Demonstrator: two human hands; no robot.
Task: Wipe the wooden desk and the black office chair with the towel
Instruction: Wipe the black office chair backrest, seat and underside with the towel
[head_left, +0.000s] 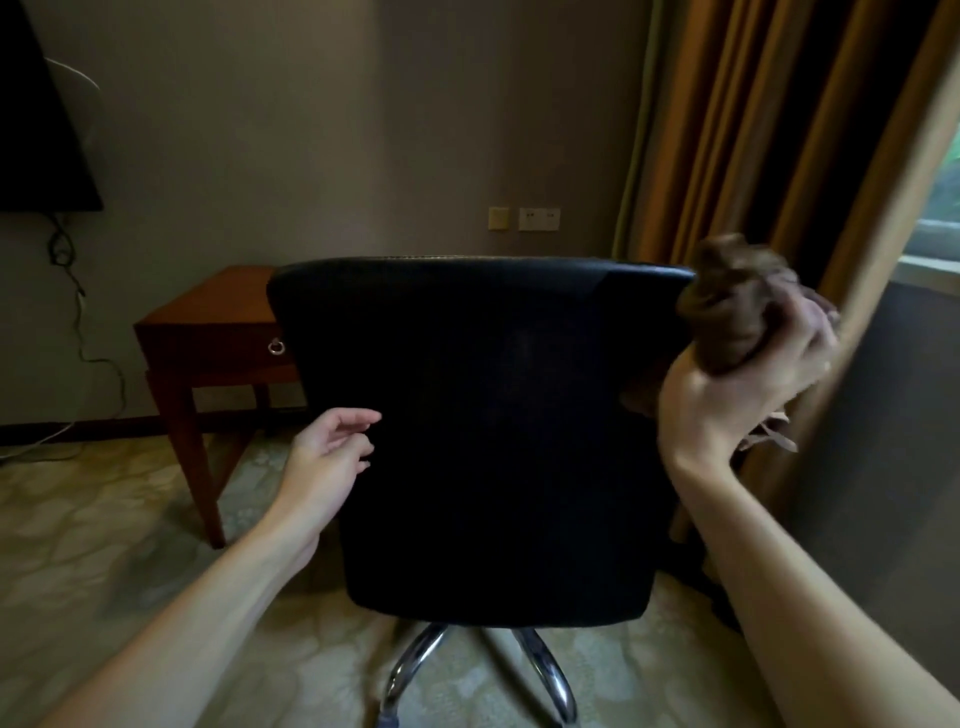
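1. The right hand (737, 395) has its fingers curled tight around a bunched brown towel (727, 301), which is pressed against the upper right edge of the black office chair (493, 426) back.
2. The left hand (332, 447) hangs with fingers loosely spread beside the chair's left edge; contact is unclear.
3. The wooden counter (208, 322) stands behind the chair, on the left.

right hand (727, 395) grips bunched towel (727, 306) at black chair (493, 415) backrest corner; left hand (327, 452) relaxed beside backrest.
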